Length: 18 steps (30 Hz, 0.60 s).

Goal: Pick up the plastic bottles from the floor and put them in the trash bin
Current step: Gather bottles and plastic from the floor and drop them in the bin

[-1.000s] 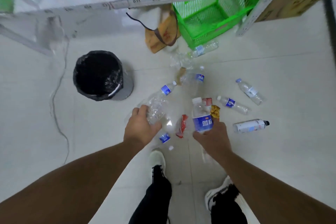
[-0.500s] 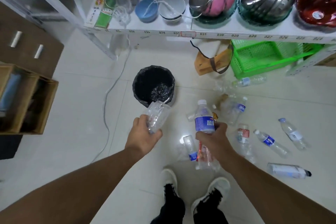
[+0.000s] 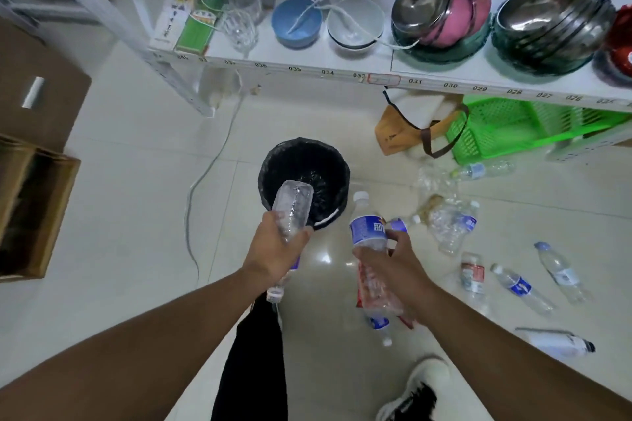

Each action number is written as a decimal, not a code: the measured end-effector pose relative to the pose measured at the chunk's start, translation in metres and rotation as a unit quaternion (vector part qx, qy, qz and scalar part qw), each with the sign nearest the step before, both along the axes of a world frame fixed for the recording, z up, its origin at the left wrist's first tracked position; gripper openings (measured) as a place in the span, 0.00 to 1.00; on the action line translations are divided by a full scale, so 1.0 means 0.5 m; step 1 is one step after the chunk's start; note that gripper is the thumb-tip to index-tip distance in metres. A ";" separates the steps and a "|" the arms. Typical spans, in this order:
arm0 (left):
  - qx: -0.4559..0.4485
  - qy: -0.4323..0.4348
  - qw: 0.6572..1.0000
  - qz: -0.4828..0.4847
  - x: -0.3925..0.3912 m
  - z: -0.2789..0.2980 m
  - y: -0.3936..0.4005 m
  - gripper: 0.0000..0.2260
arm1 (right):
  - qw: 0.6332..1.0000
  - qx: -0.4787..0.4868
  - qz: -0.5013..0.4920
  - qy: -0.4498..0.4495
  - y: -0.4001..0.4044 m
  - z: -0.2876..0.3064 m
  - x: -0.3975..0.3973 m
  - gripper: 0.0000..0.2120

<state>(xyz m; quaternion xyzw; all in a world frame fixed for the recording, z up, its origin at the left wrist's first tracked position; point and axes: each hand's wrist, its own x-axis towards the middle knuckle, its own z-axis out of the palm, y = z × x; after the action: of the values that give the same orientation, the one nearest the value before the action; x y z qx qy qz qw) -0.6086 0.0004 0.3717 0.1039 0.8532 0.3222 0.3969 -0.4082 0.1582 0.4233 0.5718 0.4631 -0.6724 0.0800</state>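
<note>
My left hand [image 3: 273, 251] grips a clear crumpled plastic bottle [image 3: 293, 204], held bottom-up with its base over the near rim of the trash bin [image 3: 337, 176], which is round and lined with a black bag. My right hand [image 3: 393, 265] holds an upright bottle with a blue label and white cap [image 3: 367, 227], just right of the bin; a second crumpled bottle [image 3: 378, 287] hangs below the same hand. Several more plastic bottles lie on the floor to the right, among them a blue-labelled one [image 3: 521, 287] and a white one with a black cap [image 3: 554, 342].
A white shelf [image 3: 342, 70] with bowls and glasses runs along the back. Under it sit a green basket [image 3: 506, 128] and a tan bag [image 3: 396, 133]. A grey cable [image 3: 205, 174] trails over the floor left of the bin. Wooden boxes [image 3: 30, 208] stand far left.
I have risen and stepped toward the bin. Both hands carried their bottles up and forward; the left bottle now reaches over the bin's rim.
</note>
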 end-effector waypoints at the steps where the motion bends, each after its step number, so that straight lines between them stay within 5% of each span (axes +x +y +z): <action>1: -0.002 -0.014 1.000 -0.003 -0.031 -0.018 0.018 0.33 | 1.000 -0.007 -0.018 -0.010 -0.003 -0.015 -0.027 0.33; 7: -0.046 -0.032 0.997 -0.053 -0.199 -0.154 0.113 0.32 | 0.992 -0.014 -0.113 -0.053 -0.023 -0.119 -0.181 0.29; 12: -0.122 -0.077 0.982 -0.121 -0.295 -0.224 0.193 0.42 | 0.990 -0.002 -0.116 -0.086 -0.033 -0.174 -0.253 0.31; 15: -0.157 -0.025 0.971 -0.177 -0.334 -0.230 0.200 0.31 | 0.989 0.004 -0.114 -0.093 -0.025 -0.190 -0.279 0.31; 18: -0.095 0.019 0.980 -0.172 -0.364 -0.214 0.173 0.20 | 0.988 0.001 -0.128 -0.086 -0.011 -0.209 -0.320 0.32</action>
<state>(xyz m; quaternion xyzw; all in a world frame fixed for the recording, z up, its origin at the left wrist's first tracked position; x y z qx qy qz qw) -0.7908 0.0867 0.2647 0.2167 0.8568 0.1648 0.4380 -0.5684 0.1529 0.3186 0.6822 0.3780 -0.6250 0.0325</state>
